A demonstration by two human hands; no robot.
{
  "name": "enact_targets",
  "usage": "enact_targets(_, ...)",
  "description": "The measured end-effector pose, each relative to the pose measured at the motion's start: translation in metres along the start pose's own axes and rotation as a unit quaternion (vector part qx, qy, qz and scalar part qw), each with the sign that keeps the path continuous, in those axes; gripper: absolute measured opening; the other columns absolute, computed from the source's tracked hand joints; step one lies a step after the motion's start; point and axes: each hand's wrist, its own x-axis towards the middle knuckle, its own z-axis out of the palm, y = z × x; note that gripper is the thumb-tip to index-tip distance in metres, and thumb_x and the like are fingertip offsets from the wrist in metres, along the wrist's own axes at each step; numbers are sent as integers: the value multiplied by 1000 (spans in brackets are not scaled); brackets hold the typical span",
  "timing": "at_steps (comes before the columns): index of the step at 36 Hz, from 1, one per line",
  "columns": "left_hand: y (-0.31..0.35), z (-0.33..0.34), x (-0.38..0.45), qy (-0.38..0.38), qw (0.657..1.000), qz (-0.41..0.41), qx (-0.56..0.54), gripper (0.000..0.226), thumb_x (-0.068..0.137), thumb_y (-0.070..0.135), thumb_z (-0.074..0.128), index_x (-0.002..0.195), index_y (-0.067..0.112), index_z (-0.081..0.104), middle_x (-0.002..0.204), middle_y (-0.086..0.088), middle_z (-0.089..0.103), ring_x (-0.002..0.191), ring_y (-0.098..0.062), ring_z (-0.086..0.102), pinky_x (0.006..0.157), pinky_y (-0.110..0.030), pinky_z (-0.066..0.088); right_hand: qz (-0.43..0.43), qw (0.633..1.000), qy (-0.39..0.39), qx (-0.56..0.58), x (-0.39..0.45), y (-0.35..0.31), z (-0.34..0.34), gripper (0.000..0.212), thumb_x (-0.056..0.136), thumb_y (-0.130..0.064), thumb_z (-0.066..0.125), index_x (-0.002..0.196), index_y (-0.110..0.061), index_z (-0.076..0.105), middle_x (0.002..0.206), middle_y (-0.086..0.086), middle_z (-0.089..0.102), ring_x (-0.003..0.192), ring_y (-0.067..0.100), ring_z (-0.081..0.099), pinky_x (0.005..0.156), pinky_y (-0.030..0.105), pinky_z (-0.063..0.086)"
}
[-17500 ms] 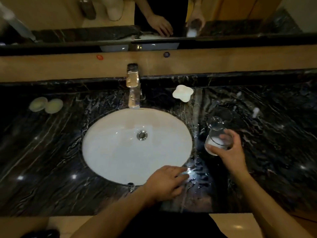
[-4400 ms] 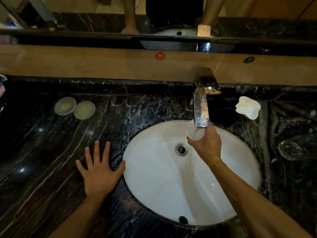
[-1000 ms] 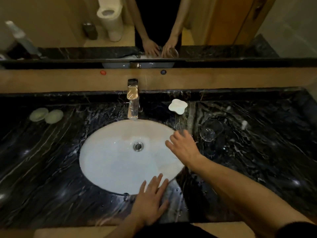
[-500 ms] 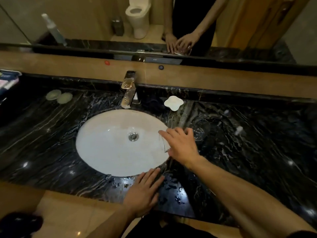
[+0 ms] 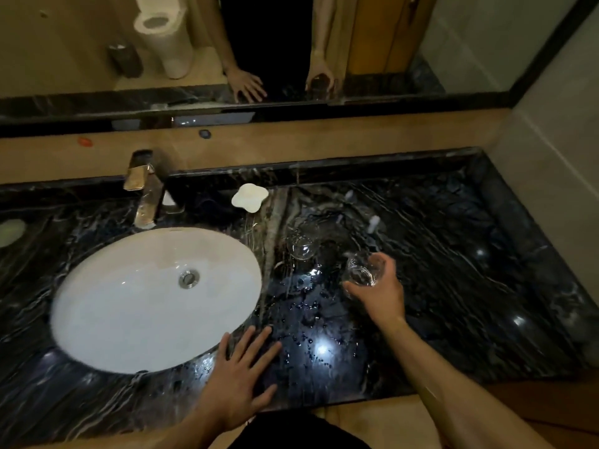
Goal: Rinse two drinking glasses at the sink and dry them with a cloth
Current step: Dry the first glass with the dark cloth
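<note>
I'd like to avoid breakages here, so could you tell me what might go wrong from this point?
The right hand holds a clear glass above a wet countertop; it could slip. Setting it down might knock the second glass standing close by. The left hand leans on wet marble and could slide.

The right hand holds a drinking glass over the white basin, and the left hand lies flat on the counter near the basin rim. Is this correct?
Not quite. In the head view the right hand holds the drinking glass over the dark counter, to the right of the white basin, not over it. The left hand does lie flat on the counter near the basin rim.
</note>
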Motion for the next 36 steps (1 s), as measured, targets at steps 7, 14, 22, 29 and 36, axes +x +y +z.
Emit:
enact_targets(7, 1, -3, -2, 1, 1000, 0, 1, 72, 92, 71, 31, 155, 38, 21, 163, 4, 22, 149, -24, 16, 109, -61, 17, 12, 1000, -2, -19, 5, 6, -2, 78, 63, -21, 94, 125, -29, 46, 128, -4, 62, 117, 17, 59, 100, 29, 45)
enact_targets(14, 0, -2, -1, 10, 1000, 9, -2, 72, 92, 70, 33, 155, 36, 23, 163, 2, 22, 149, -25, 16, 109, -60, 17, 11, 999, -2, -35, 10, 6, 5, 83, 63, -23, 94, 130, -26, 45, 132, -1, 61, 119, 19, 59, 99, 27, 43)
enact_targets(22, 0, -1, -1, 20, 1000, 14, -11, 74, 91, 70, 37, 155, 36, 23, 164, 2, 21, 150, -25, 13, 110, -60, 15, 16, 999, -8, -40, 11, 2, 5, 84, 65, -25, 92, 134, -24, 44, 134, -5, 59, 121, 19, 57, 102, 32, 44)
enact_targets(29, -3, -1, -1, 35, 999, 25, -21, 73, 92, 70, 37, 155, 37, 21, 164, 3, 19, 150, -24, 14, 110, -58, 16, 26, 999, -6, -40, 11, 4, 6, 90, 63, -27, 93, 137, -25, 41, 136, -2, 58, 123, 22, 56, 106, 37, 44)
enact_targets(36, -7, -7, 2, 55, 997, 35, -40, 71, 87, 70, 45, 150, 41, 32, 161, 5, 28, 146, -21, 23, 110, -53, 18, 19, 996, 4, -83, 1, -8, 5, 97, 69, -29, 90, 148, -26, 33, 152, 5, 40, 137, 27, 41, 107, 42, 40)
